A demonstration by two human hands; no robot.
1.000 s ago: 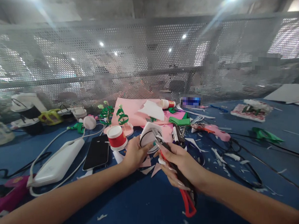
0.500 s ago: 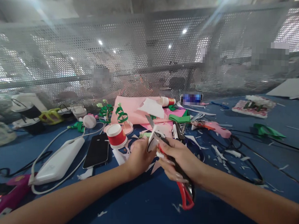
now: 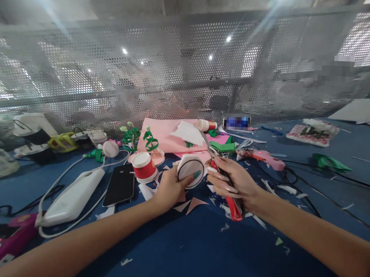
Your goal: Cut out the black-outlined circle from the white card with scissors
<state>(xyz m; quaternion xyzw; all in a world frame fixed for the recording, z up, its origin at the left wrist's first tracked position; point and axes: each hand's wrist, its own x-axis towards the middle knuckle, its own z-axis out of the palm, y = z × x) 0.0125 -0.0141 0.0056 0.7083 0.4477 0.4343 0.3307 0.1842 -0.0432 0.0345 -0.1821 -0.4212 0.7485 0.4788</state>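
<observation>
In the middle of the head view my left hand [image 3: 169, 189] is closed on a piece of white paper [image 3: 188, 168] with a black circle drawn on it. The thumb lies across the face of the paper. My right hand [image 3: 240, 179] wraps round scissors [image 3: 235, 210] with red and black handles. Their blades point up and away, just right of the paper and apart from it. A red and white paper cup [image 3: 143, 168] stands upside down left of my left hand. Pink paper offcuts [image 3: 196, 203] lie on the blue table below the paper.
A black phone [image 3: 120, 186] and a white power bank [image 3: 75, 198] with a cable lie left. Pink sheets [image 3: 167, 131], green paper [image 3: 222, 146] and stacked cups [image 3: 207, 125] lie behind the hands. A pink glue gun [image 3: 268, 157] rests right. Perforated metal panels [image 3: 188, 73] stand behind.
The scissors have moved away from the paper to the right. My left hand has turned the paper so that its circled face shows toward me.
</observation>
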